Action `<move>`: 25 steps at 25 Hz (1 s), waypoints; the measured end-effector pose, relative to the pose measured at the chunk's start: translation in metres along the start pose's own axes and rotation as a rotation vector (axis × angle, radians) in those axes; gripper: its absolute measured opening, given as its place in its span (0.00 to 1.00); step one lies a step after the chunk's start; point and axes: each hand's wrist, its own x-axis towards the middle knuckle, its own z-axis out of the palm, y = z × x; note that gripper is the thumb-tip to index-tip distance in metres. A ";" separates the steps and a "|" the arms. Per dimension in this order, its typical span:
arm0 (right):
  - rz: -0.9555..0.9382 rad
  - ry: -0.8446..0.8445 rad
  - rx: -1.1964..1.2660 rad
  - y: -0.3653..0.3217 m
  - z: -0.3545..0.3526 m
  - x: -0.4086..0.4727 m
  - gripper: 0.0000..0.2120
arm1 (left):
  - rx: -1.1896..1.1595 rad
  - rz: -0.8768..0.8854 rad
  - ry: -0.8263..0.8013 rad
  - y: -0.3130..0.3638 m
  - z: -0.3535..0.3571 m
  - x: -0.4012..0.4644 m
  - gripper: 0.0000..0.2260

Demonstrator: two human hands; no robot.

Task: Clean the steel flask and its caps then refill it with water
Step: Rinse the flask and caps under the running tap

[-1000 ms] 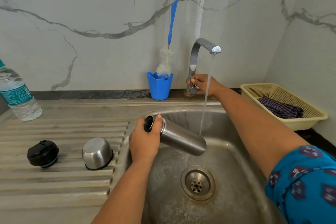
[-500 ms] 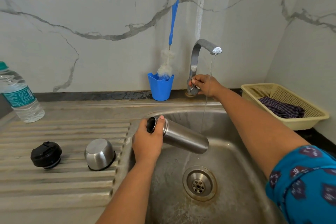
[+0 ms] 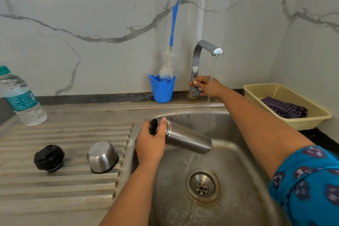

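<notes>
My left hand [image 3: 150, 145] grips the steel flask [image 3: 187, 138] near its open mouth and holds it almost level over the sink [image 3: 238, 170], base toward the right. A thin stream of water from the tap [image 3: 203, 49] falls just behind the flask's base. My right hand [image 3: 205, 86] holds the tap's handle at its foot. On the ribbed draining board [image 3: 55, 189] lie the black inner cap [image 3: 49, 158] and the steel outer cap [image 3: 102, 157], mouth down.
A blue cup [image 3: 161, 88] with a blue-handled bottle brush [image 3: 171, 42] stands left of the tap. A plastic water bottle [image 3: 20, 97] is at the far left. A yellow basket [image 3: 286, 104] with a dark cloth sits at the right. The drain [image 3: 202, 184] is below the flask.
The water stream has thinned. My right hand stays on the tap handle and my left hand keeps the flask in much the same place.
</notes>
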 end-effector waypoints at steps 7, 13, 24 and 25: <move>0.135 0.135 -0.091 0.011 -0.024 -0.093 0.21 | -0.335 -0.334 -0.103 0.011 0.012 0.000 0.15; 0.091 0.160 -0.797 0.027 -0.003 -0.175 0.43 | -0.741 -0.579 -0.276 0.020 0.027 -0.011 0.13; -0.240 0.272 -1.055 0.031 0.044 -0.146 0.38 | -0.717 -0.481 -0.342 0.021 0.070 -0.010 0.14; -0.139 0.339 -1.040 0.042 0.026 -0.146 0.38 | -0.736 -0.485 -0.339 0.022 0.067 -0.007 0.13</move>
